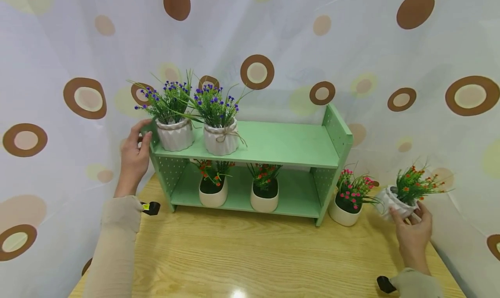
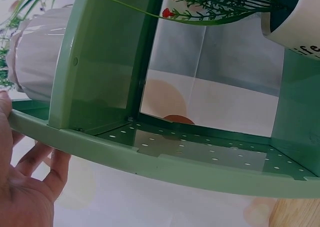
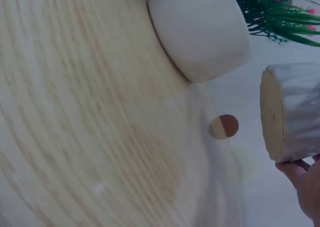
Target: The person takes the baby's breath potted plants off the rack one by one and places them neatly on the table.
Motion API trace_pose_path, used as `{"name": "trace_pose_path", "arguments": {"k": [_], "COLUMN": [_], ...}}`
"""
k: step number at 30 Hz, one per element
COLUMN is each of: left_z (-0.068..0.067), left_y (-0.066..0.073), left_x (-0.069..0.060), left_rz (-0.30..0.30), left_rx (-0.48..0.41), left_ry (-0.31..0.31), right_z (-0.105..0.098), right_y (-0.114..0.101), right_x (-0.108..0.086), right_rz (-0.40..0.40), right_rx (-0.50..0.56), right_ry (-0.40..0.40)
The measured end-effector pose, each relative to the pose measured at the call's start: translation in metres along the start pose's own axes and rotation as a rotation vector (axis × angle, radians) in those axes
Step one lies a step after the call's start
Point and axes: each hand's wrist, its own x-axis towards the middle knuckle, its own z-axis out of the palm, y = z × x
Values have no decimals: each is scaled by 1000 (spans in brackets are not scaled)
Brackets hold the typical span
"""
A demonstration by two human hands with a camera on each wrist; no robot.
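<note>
My left hand (image 1: 134,154) holds the upper left side panel of a green two-tier shelf (image 1: 289,141); in the left wrist view the fingers of that hand (image 2: 32,179) lie around the panel's edge. At the far right, my right hand (image 1: 416,233) grips a white ribbed pot (image 1: 394,204) with orange flowers, tilted and raised off the table. The right wrist view shows the bare underside of this pot (image 3: 295,112), with part of the right hand (image 3: 307,187) below it.
Two white pots with purple flowers (image 1: 175,135) (image 1: 221,139) stand on the upper tier. Two cream pots with red flowers (image 1: 213,196) (image 1: 264,200) stand below. A cream pot with pink flowers (image 1: 344,213) is beside the shelf on the wooden table (image 1: 250,254).
</note>
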Motion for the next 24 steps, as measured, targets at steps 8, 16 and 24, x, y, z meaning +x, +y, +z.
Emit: {"name": "trace_pose_path", "arguments": {"k": [8, 16, 24], "left_z": [0, 1, 1], "left_y": [-1, -2, -3], "left_x": [0, -1, 1], "left_rz": [-4, -5, 26], "left_rx": [8, 10, 2], "left_ry": [-2, 1, 14], "right_z": [8, 11, 13], "right_y": [9, 14, 19], "right_x": [-2, -2, -3], "right_rz": [3, 3, 33], "right_rx": [-48, -104, -149], "right_ry": [0, -5, -37]}}
